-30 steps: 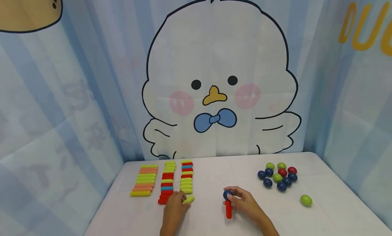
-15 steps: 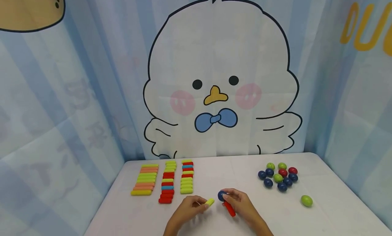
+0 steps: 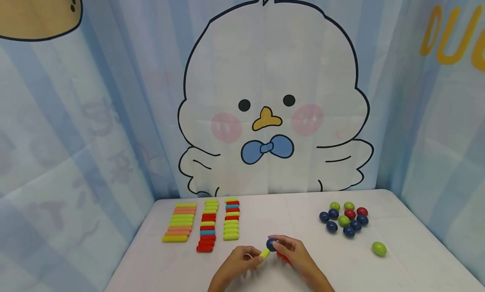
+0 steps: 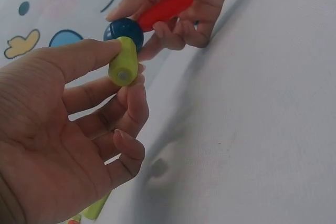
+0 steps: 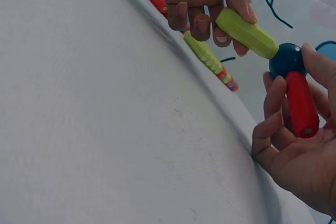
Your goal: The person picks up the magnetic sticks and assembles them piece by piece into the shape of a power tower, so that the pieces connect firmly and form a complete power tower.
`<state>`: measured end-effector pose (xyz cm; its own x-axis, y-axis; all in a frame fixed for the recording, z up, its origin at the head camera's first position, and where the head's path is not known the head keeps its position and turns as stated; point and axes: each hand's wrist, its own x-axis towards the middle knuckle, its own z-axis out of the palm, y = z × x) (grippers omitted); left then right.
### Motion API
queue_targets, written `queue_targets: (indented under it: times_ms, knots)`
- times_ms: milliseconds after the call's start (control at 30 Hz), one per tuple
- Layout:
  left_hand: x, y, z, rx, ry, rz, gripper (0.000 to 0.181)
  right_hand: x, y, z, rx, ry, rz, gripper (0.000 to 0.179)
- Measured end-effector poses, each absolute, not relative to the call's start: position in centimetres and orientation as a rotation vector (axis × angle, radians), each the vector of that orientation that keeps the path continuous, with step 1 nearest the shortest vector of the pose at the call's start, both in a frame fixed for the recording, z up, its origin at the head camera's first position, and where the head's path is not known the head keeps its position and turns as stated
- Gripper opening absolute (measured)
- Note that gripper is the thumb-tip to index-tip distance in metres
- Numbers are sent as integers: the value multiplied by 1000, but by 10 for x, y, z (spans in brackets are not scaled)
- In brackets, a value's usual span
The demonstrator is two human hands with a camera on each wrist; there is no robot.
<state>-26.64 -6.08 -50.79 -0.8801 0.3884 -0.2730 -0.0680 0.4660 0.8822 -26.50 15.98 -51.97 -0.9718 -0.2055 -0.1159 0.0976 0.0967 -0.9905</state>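
My right hand pinches a dark blue ball between thumb and fingers. A red rod sticks out from that ball, over the palm. With thumb and fingertips my left hand grips a yellow-green rod, its far end touching the blue ball. Whether that rod's end sits inside the ball I cannot tell. In the left wrist view the yellow-green rod points toward the camera and covers part of the ball. Both hands are raised a little above the white table.
Three columns of coloured rods lie on the left: a salmon and yellow-green one, a mostly red one and a mostly yellow-green one. Blue, green and red balls cluster at the right. A lone green ball lies nearer.
My left hand has lifted the yellow-green rod from beside the columns and moved right to the blue ball. My right hand has shifted slightly left, turning the ball and red rod.
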Motion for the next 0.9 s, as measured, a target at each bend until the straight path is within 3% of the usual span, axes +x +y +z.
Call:
queue_targets:
  times_ms: [267, 500, 600, 733, 900]
  knots:
    - [-263, -54, -512, 295, 2173, 1547, 34, -267, 159, -524, -179, 2141, -1964, 44]
    - [-260, -47, -512, 179, 2173, 1562, 57, -265, 153, -522, -341, 2237, -1892, 35]
    - [-259, -45, -514, 193, 2137, 1585, 56, -264, 150, -521, -393, 2296, -1839, 32]
    - [-259, -45, -517, 187, 2127, 1616, 43, -264, 150, -519, -304, 2396, -1813, 31]
    - [-260, -46, -518, 99, 2143, 1630, 40, -271, 169, -516, 22, 2824, -1723, 23]
